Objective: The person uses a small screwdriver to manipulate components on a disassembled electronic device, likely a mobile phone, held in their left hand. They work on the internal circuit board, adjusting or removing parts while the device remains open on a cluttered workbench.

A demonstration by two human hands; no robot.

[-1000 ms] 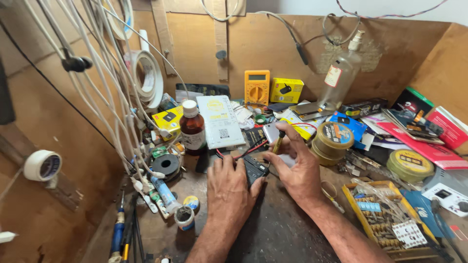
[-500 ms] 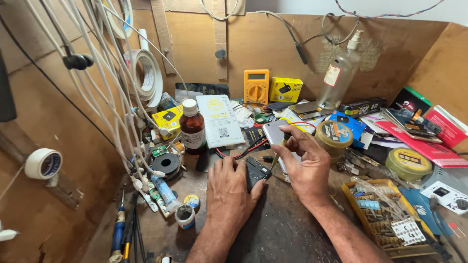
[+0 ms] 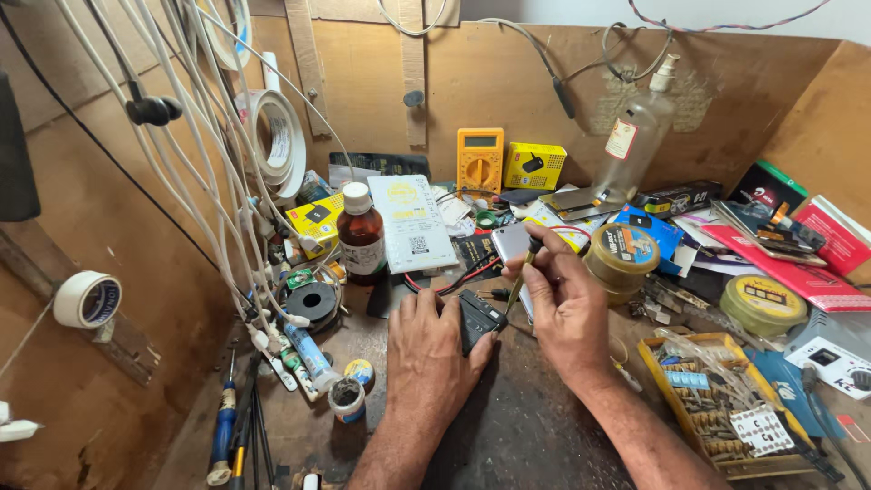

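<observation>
Where the desk point(image 3: 535, 436) meets the left wall, white cables point(image 3: 195, 154) hang beside a roll of tape point(image 3: 86, 299); below them lie a blue-handled screwdriver point(image 3: 222, 436) and a small open pot point(image 3: 346, 396). Further right stand a brown bottle point(image 3: 361, 234) and a white card point(image 3: 413, 222). At centre, the left hand point(image 3: 435, 349) lies flat, fingers spread, pressing down a small black device point(image 3: 476, 319) on the dark mat. Just right of it, the right hand point(image 3: 567, 308) is closed in a pen grip on a thin tool point(image 3: 523, 272), whose tip meets the device's upper edge. Behind are a yellow multimeter point(image 3: 480, 160) and a clear bottle point(image 3: 635, 136); at far right sit round tins point(image 3: 621, 259) and a yellow tray point(image 3: 726, 413) of bits. Judged by its look, the device is light, rigid and probably fragile, apt to slide; it is best held by its edges.
</observation>
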